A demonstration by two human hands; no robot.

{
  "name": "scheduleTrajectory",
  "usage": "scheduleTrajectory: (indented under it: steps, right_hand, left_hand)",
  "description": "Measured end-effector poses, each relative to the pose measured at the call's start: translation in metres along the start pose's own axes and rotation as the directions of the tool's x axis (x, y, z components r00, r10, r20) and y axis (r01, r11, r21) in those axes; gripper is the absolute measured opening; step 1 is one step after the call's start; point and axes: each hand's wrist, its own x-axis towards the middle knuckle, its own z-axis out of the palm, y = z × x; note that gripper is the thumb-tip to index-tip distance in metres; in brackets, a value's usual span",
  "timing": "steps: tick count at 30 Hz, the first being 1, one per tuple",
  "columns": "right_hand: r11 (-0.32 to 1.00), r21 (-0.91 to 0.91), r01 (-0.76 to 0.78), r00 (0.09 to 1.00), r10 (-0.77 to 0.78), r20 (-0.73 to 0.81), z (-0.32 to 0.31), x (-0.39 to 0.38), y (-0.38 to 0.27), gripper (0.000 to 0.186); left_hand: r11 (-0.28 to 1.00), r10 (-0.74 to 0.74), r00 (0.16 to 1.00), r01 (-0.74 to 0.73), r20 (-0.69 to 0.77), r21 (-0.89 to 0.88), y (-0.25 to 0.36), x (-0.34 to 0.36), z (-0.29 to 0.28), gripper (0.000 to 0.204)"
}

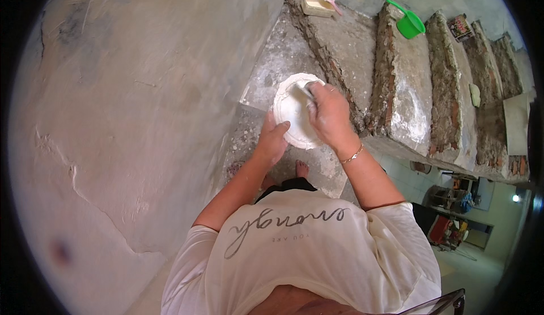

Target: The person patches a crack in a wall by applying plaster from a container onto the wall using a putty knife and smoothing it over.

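Observation:
A round white bowl (296, 116), its rim crusted with white paste, is held out in front of my body. My left hand (274, 138) grips the near-left side of it, thumb over the rim. Over the bowl's right side, my right hand (328, 113) is closed around a small tool (306, 91) whose flat greyish part reaches into the bowl. My fingers hide most of this tool, so its exact kind is unclear. White residue coats the bowl's inside and some fingers of my right hand.
Rough, unfinished steps (407, 88) rise to the right, with an open edge on their near side. On them lie a cream rectangular tub (318, 6) with a pink-handled brush, and a green dipper (409, 26). A plastered wall (130, 88) fills the left.

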Motion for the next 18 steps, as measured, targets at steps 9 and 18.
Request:
scheduleTrajectory:
  steps: [9,18]
  right_hand:
    - [0.997,-0.049,-0.052,0.994,0.047,-0.097,-0.011,0.0,0.016,0.026]
    - [0.997,0.034,0.071,0.992,-0.074,0.101,-0.003,-0.017,-0.011,0.024]
  left_hand:
    - [0.998,-0.039,0.998,0.041,0.045,-0.041,0.012,0.003,-0.008,0.062]
    - [0.991,-0.116,0.992,0.119,0.059,-0.063,0.006,0.01,-0.023,0.065]
